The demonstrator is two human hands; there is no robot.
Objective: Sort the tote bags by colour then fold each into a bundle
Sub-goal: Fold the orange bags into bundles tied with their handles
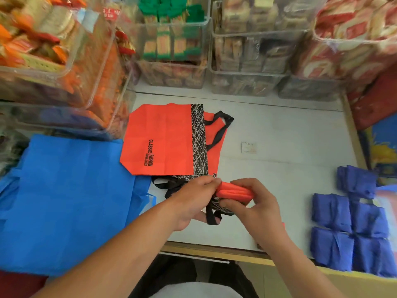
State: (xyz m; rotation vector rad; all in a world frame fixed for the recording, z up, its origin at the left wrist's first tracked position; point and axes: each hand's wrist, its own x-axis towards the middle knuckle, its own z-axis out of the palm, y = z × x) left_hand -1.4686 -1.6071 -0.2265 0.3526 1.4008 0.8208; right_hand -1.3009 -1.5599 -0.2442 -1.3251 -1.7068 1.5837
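Left hand (193,198) and right hand (253,207) grip one rolled orange tote bag (233,192) over the worktop (290,136). One flat orange bag (163,138) lies behind, five dark blue bundles (332,211) right, light blue bags (64,201) left.

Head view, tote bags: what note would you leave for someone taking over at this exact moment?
Hands: left hand and right hand both grip a partly folded orange bundle. Its black handles hang loose below.
Things: a flat orange bag lies just behind the hands, and light blue bags lie unfolded at left.
Done: dark blue bundles are set out at right.
Left: finish this bundle, fold the flat orange bag, then the light blue ones.
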